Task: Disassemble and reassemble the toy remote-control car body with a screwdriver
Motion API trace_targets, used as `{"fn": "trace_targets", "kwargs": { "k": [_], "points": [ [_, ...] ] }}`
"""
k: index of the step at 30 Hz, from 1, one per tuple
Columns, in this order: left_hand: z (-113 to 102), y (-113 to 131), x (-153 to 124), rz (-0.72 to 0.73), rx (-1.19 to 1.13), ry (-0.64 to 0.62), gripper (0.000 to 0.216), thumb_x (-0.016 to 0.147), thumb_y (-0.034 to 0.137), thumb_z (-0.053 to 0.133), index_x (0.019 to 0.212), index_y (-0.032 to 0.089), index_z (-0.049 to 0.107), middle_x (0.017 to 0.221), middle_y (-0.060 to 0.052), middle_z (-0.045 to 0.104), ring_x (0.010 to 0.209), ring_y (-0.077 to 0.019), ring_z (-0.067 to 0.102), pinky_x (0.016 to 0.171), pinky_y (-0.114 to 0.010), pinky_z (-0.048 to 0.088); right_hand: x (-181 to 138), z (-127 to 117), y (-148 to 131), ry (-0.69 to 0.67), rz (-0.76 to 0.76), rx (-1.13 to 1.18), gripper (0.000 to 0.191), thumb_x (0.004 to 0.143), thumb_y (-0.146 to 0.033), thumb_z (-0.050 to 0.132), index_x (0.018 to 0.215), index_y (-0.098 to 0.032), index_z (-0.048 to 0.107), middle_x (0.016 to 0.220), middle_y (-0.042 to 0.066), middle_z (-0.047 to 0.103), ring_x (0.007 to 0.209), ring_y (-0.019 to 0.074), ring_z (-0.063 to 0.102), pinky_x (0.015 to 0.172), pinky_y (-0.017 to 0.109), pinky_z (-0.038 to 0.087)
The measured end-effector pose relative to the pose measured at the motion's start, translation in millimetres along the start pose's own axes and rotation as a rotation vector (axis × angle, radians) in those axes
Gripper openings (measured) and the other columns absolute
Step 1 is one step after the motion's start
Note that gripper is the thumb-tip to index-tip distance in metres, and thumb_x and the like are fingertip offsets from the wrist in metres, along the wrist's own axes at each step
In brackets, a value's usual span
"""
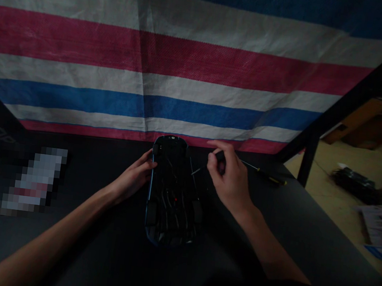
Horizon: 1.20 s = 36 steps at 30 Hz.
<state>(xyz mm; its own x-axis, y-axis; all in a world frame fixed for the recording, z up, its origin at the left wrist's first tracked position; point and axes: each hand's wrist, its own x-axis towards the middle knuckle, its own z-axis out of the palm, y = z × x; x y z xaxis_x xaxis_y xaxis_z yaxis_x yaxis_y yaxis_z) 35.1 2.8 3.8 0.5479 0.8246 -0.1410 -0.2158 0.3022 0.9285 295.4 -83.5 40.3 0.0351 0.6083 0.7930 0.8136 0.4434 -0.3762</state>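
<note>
Toy car (pixel 171 191) well inside right table edge (pixel 332 222)

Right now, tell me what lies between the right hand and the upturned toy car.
In the head view, a thin tool shaft extends from the right hand toward the toy car.

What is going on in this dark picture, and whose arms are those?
No robot here! A person wears a camera on their head, looking forward and down, so we see their left hand and right hand. On the dark table lies what looks like a toy car, upside down. The left hand touches its side. The right hand holds a thin tool, probably a screwdriver, pointing toward the car. Another one, with a yellow-and-black handle, lies farther right. Behind is a striped sheet.
</note>
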Motion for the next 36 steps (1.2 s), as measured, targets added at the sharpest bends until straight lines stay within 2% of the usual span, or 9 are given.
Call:
{"fn": "trace_targets", "kwargs": {
  "k": [4, 10, 15, 19, 24, 26, 30, 34, 36],
  "points": [
    [1, 1, 0, -0.019, -0.015, 0.008, 0.091, 0.090, 0.033, 0.076, 0.170, 0.026, 0.032, 0.154, -0.013, 0.064, 0.142, -0.0352, 0.058, 0.121, -0.050, 0.041, -1, 0, -3, 0.034, 0.018, -0.006, 0.010, 0.102, -0.034, 0.065, 0.110, -0.028, 0.062, 0.094, -0.001, 0.073, 0.074, 0.0151, 0.070, 0.063, 0.027, 0.054],
    [2, 1, 0, -0.018, -0.018, 0.016, 0.088, 0.089, 0.033, 0.077, 0.167, 0.025, 0.037, 0.154, -0.013, 0.064, 0.142, -0.0353, 0.057, 0.122, -0.051, 0.040, 0, -2, -5, -0.053, -0.039, 0.009, 0.028, 0.102, -0.024, 0.052, 0.130, -0.027, 0.058, 0.099, 0.002, 0.072, 0.078, 0.0170, 0.069, 0.073, 0.033, 0.057],
    [2, 0, 0, -0.016, -0.017, 0.023, 0.086, 0.089, 0.033, 0.077, 0.166, 0.027, 0.040, 0.152, -0.011, 0.066, 0.143, -0.0352, 0.058, 0.123, -0.051, 0.039, -2, -2, -5, -0.002, -0.004, -0.012, 0.012, 0.103, -0.031, 0.061, 0.114, -0.028, 0.064, 0.082, -0.004, 0.069, 0.058, 0.0112, 0.059, 0.058, 0.026, 0.049],
    [1, 0, 1, -0.022, -0.024, 0.028, 0.087, 0.088, 0.032, 0.078, 0.166, 0.026, 0.040, 0.152, -0.012, 0.066, 0.143, -0.0349, 0.057, 0.124, -0.049, 0.039, 0, -8, -6, -0.079, -0.018, 0.016, 0.024, 0.104, -0.029, 0.050, 0.122, -0.026, 0.064, 0.080, -0.002, 0.065, 0.061, 0.0137, 0.061, 0.065, 0.029, 0.051],
    [1, 1, 0, -0.016, -0.024, 0.019, 0.088, 0.089, 0.033, 0.078, 0.167, 0.026, 0.039, 0.152, -0.012, 0.066, 0.143, -0.0354, 0.057, 0.124, -0.051, 0.039, 2, -9, -3, -0.040, 0.040, 0.003, 0.013, 0.103, -0.031, 0.059, 0.111, -0.027, 0.068, 0.072, -0.006, 0.066, 0.046, 0.0094, 0.052, 0.051, 0.026, 0.042],
    [2, 1, -1, -0.016, -0.016, 0.014, 0.086, 0.090, 0.034, 0.077, 0.167, 0.027, 0.039, 0.151, -0.012, 0.067, 0.142, -0.0361, 0.058, 0.124, -0.053, 0.038, 3, -8, -2, -0.048, 0.035, 0.005, 0.013, 0.104, -0.031, 0.057, 0.110, -0.026, 0.068, 0.084, -0.003, 0.073, 0.053, 0.0107, 0.058, 0.057, 0.027, 0.046],
    [3, 2, -1, -0.015, -0.015, 0.005, 0.087, 0.089, 0.034, 0.077, 0.167, 0.027, 0.038, 0.151, -0.012, 0.067, 0.143, -0.0369, 0.057, 0.124, -0.054, 0.037, 4, -9, -4, -0.047, -0.047, 0.041, 0.020, 0.105, -0.026, 0.052, 0.117, -0.026, 0.068, 0.110, 0.004, 0.078, 0.089, 0.0184, 0.072, 0.079, 0.032, 0.056],
    [0, -1, 0, -0.008, -0.010, 0.005, 0.087, 0.090, 0.034, 0.076, 0.168, 0.026, 0.037, 0.152, -0.013, 0.065, 0.142, -0.0366, 0.057, 0.124, -0.053, 0.037, 3, -9, -10, 0.014, -0.044, 0.004, 0.011, 0.104, -0.027, 0.061, 0.107, -0.027, 0.072, 0.088, -0.003, 0.077, 0.056, 0.0107, 0.058, 0.059, 0.026, 0.048],
    [-2, -2, 2, 0.003, 0.004, -0.009, 0.086, 0.091, 0.036, 0.075, 0.168, 0.027, 0.037, 0.153, -0.013, 0.065, 0.142, -0.0366, 0.058, 0.123, -0.053, 0.039, 2, -9, -10, -0.001, -0.033, 0.010, 0.013, 0.106, -0.028, 0.059, 0.105, -0.027, 0.072, 0.082, -0.004, 0.075, 0.052, 0.0098, 0.054, 0.057, 0.026, 0.047]
  ]
}}
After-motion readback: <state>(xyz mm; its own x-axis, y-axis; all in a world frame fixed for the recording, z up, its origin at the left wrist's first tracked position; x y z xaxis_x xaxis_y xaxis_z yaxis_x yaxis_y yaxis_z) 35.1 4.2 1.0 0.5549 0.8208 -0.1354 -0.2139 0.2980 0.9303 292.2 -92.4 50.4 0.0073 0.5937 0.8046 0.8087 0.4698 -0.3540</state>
